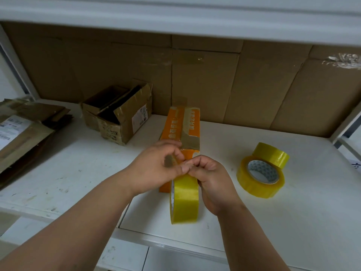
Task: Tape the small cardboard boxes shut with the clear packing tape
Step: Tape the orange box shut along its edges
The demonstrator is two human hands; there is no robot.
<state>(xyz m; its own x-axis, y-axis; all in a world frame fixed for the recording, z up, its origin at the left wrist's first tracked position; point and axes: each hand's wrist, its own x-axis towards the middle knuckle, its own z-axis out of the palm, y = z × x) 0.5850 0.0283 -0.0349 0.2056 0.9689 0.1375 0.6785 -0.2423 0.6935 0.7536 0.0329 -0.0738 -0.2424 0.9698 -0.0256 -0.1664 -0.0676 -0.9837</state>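
A yellowish clear tape roll [184, 199] stands on edge just above the white shelf [273, 222], in front of an orange box [181, 130] that has a tape strip running along its top. My right hand [213, 182] grips the roll from the right side. My left hand [158, 167] pinches at the top of the roll, where the tape's loose end seems to be, with fingers curled close to the right hand's fingertips. The box's near end is partly hidden behind both hands.
Two more tape rolls [261, 176] lie at the right, one leaning on the other. An open brown carton [119, 114] sits at the back left. Flattened cardboard [25, 130] is stacked at the far left. Cardboard sheets [234, 79] line the back wall.
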